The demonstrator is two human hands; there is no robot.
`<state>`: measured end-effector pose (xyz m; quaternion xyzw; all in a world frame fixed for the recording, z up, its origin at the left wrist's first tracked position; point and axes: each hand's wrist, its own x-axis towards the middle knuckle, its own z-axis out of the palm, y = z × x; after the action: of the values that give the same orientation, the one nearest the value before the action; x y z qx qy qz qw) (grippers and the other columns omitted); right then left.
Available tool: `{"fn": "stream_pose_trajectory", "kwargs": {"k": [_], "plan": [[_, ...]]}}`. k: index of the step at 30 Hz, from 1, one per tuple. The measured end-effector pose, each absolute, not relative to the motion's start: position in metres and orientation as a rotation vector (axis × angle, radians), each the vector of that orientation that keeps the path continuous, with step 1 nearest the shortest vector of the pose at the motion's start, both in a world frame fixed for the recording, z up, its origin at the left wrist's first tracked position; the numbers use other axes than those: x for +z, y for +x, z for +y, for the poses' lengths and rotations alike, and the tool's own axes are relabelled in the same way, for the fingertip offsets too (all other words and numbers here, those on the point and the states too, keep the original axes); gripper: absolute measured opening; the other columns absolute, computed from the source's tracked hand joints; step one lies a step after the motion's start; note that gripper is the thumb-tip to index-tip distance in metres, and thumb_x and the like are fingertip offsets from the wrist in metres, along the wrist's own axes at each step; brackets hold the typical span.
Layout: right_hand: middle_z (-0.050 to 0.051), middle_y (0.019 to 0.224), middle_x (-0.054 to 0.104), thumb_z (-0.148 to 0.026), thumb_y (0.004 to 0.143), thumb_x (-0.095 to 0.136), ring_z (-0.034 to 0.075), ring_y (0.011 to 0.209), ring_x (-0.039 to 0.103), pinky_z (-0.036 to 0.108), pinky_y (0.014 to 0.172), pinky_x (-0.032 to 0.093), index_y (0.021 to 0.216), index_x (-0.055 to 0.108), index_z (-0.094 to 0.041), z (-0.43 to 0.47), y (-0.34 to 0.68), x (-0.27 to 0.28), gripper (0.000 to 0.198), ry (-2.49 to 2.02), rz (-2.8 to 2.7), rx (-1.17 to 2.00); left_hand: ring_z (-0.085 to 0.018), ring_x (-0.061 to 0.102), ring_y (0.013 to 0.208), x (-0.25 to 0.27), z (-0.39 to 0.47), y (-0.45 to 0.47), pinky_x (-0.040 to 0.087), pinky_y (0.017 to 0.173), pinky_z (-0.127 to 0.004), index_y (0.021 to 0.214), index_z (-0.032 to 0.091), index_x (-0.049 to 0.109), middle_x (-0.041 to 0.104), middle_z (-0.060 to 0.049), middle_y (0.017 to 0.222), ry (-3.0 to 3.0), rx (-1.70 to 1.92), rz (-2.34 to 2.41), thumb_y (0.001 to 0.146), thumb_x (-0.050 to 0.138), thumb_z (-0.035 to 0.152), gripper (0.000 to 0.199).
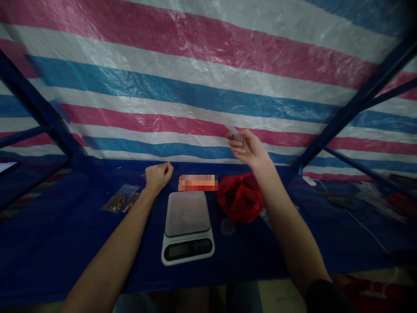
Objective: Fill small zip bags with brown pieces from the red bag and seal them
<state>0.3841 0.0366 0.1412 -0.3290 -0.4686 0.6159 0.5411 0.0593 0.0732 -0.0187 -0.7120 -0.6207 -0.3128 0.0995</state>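
Note:
My right hand is raised above the table, its fingers closed on a small clear plastic bag. Below it sits a red plastic bag, open at the top with dark brown bits inside. My left hand is curled into a fist low over the back of the table; whatever it may hold is hidden. Between my arms stands a white kitchen scale with nothing on its grey platform. Clear bags of brown pieces lie left of my left forearm.
A small round clear cup stands right of the scale. Behind the scale is a blurred-out red pack. A white power strip with a cable lies at right. Blue metal posts and a striped plastic sheet bound the blue table.

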Motion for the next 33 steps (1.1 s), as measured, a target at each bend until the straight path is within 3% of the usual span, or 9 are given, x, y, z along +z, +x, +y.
{"fn": "stream_pose_trajectory", "kwargs": {"k": [7,10,15,19,23,26,33], "plan": [[-0.002,0.080,0.068,-0.019,0.068,0.085,0.013,0.060,0.062,0.021,0.046,0.043,0.109,0.067,-0.025,-0.003,0.441,0.116,0.046,-1.183,-1.116,1.263,-0.027,0.070,0.066,-0.022,0.074,0.067,0.027,0.060,-0.032,0.077,0.014,0.078,0.076,-0.019,0.073,-2.140,-0.884,-1.832,0.100,0.036,0.039,0.054],[-0.001,0.080,0.070,-0.023,0.065,0.090,0.013,0.059,0.059,0.023,0.047,0.040,0.108,0.067,-0.023,-0.017,0.462,0.106,0.049,-1.266,-1.228,1.226,-0.027,0.070,0.066,-0.022,0.073,0.072,0.029,0.060,-0.032,0.078,0.013,0.079,0.077,-0.019,0.075,-2.163,-0.866,-1.806,0.100,0.035,0.040,0.056],[-0.001,0.078,0.067,-0.035,0.066,0.092,0.015,0.064,0.058,0.028,0.057,0.046,0.101,0.069,-0.022,-0.030,0.483,0.104,0.045,-1.435,-1.594,1.005,-0.027,0.071,0.066,-0.021,0.070,0.082,0.034,0.061,-0.032,0.077,0.013,0.080,0.077,-0.019,0.074,-2.198,-0.846,-1.757,0.101,0.036,0.040,0.056],[-0.001,0.073,0.064,-0.033,0.069,0.087,0.016,0.065,0.055,0.031,0.062,0.044,0.092,0.072,-0.020,-0.029,0.484,0.111,0.030,-1.482,-1.901,0.869,-0.028,0.071,0.065,-0.018,0.069,0.085,0.034,0.061,-0.032,0.076,0.013,0.079,0.077,-0.020,0.073,-2.212,-0.823,-1.732,0.101,0.035,0.039,0.057],[0.002,0.076,0.070,-0.029,0.069,0.087,0.019,0.068,0.061,0.033,0.066,0.049,0.082,0.075,-0.022,-0.023,0.473,0.111,0.020,-1.500,-2.058,0.898,-0.028,0.071,0.065,-0.017,0.068,0.085,0.035,0.061,-0.033,0.077,0.013,0.080,0.078,-0.019,0.074,-2.225,-0.796,-1.711,0.101,0.033,0.039,0.059],[0.004,0.077,0.074,-0.036,0.068,0.089,0.022,0.072,0.068,0.036,0.069,0.054,0.076,0.075,-0.022,-0.021,0.469,0.107,0.021,-1.499,-2.072,0.979,-0.028,0.071,0.065,-0.017,0.068,0.085,0.036,0.062,-0.033,0.077,0.013,0.080,0.078,-0.019,0.074,-2.225,-0.788,-1.704,0.101,0.032,0.039,0.059],[0.010,0.096,0.083,-0.046,0.080,0.084,0.026,0.085,0.077,0.040,0.083,0.059,0.097,0.084,-0.018,-0.029,0.478,0.107,0.033,-1.534,-2.066,1.093,-0.029,0.073,0.068,-0.023,0.070,0.084,0.039,0.063,-0.034,0.078,0.013,0.081,0.077,-0.019,0.074,-2.214,-0.798,-1.709,0.101,0.034,0.039,0.059]]}}
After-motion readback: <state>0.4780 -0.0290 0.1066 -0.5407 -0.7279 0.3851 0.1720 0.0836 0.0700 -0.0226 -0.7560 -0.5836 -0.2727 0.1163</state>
